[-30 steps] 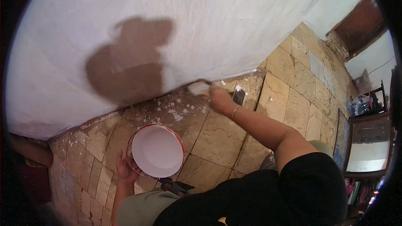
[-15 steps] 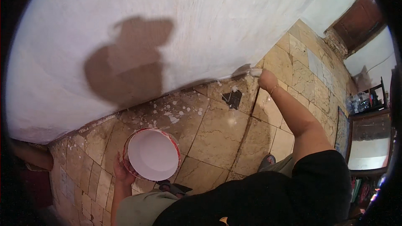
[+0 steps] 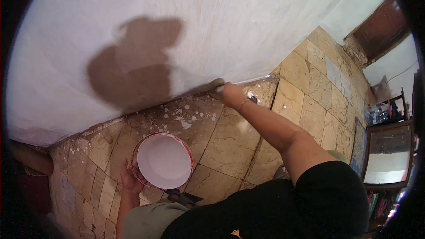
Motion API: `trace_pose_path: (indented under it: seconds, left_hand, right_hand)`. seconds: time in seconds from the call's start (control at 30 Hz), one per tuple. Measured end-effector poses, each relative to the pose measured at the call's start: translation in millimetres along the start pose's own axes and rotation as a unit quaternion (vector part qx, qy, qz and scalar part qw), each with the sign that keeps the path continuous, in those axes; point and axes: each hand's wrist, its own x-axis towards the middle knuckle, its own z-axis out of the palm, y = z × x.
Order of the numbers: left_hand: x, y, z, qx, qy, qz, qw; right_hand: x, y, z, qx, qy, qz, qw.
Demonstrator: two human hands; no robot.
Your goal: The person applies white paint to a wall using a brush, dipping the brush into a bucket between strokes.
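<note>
My left hand (image 3: 131, 178) holds a white bucket (image 3: 164, 159) by its side. Red smears mark the bucket's rim, and pale paint lies inside. At the foot of the white wall (image 3: 230, 31), my right hand (image 3: 233, 95) is closed around a paintbrush (image 3: 220, 88), mostly hidden by the fingers. The brush is at the joint between wall and floor. To its right, a bright white wet-looking strip (image 3: 254, 80) runs along the wall's base. My right forearm covers most of a small dark piece (image 3: 253, 99) on the floor.
White paint spots (image 3: 183, 121) speckle the tan tile floor (image 3: 228, 146) along the wall. My sandalled foot (image 3: 181, 198) stands below the bucket. At right are a framed glass cabinet (image 3: 389, 155), plastic bottles (image 3: 376, 114) and a brown door (image 3: 380, 26). Dark red furniture (image 3: 35, 194) stands at far left.
My right hand has swept left along the wall's base with the brush, and a white strip now shows behind it. The bucket has barely shifted in my left hand.
</note>
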Motion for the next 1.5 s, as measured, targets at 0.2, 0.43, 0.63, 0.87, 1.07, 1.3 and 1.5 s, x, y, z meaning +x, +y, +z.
trace_pose_path:
  seconds: [0.2,0.43,0.63,0.87,1.07,1.3,1.5]
  left_hand:
    - [4.0,-1.6,5.9,-0.007,-0.049,-0.014,0.999]
    - [-10.5,0.6,-3.4,-0.067,-0.039,-0.004,0.997]
    - [-2.4,-1.0,-8.4,-0.087,-0.039,-0.029,0.995]
    - [-9.8,1.3,-12.3,-0.076,-0.081,-0.016,0.994]
    - [-4.6,-1.0,-17.4,-0.072,-0.119,-0.005,0.99]
    - [-7.8,2.2,-7.3,-0.04,-0.06,-0.012,0.997]
    - [-14.7,2.0,-8.1,-0.059,-0.057,-0.011,0.997]
  right_hand:
    - [53.9,-38.9,88.7,0.0,0.055,-0.223,0.973]
    - [56.0,-167.8,41.7,0.073,-0.154,-0.193,0.966]
    - [78.2,-137.8,75.0,0.136,-0.113,-0.198,0.964]
    - [27.4,-22.9,-6.6,-0.007,-0.067,-0.089,0.994]
    - [1.0,139.4,-37.1,-0.06,-0.024,0.19,0.98]
    - [-6.7,148.7,-62.1,-0.045,-0.084,0.157,0.983]
    - [19.5,50.5,-17.7,-0.106,-0.084,-0.042,0.99]
